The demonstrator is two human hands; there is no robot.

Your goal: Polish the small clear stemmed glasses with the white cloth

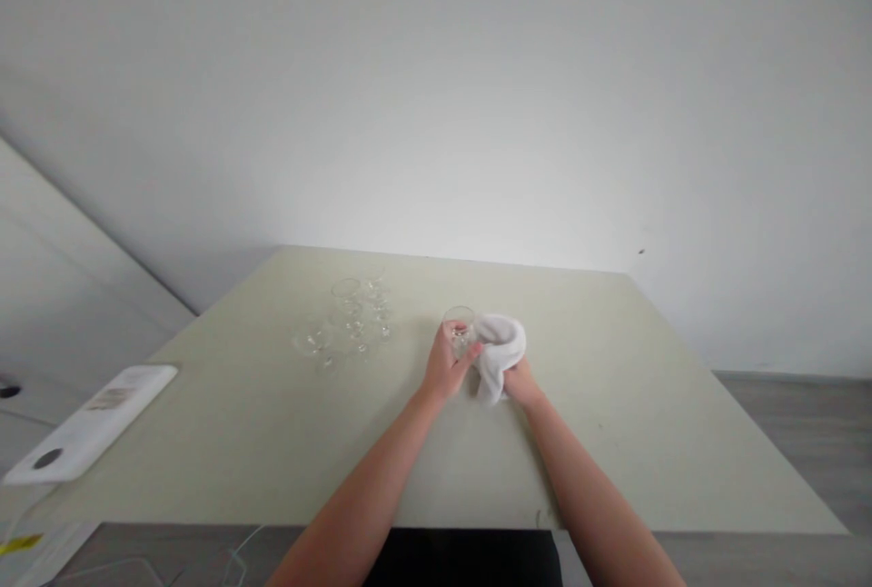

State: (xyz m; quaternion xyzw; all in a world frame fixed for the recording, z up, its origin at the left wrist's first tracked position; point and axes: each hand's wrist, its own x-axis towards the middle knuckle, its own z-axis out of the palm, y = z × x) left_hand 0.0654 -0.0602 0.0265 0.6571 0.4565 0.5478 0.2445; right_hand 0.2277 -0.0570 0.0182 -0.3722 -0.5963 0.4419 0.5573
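Note:
My left hand [446,364] is wrapped around the bowl of a clear drinking glass [460,319], its rim facing up. Just to the right, my right hand [519,381] grips a white cloth [500,351], which bunches up over most of its fingers. The cloth sits right beside the glass; whether they touch is hard to tell. Left of my hands, several more clear stemmed glasses stand in a group [351,310] on the table. The lower part of the held glass is hidden behind my fingers.
The pale table [579,478] reaches back to a grey-white wall [463,96]. On its left edge lies a white flat device [95,423] with a cable. A white cabinet [61,269] stands at the left. Grey floor [804,423] shows at the right.

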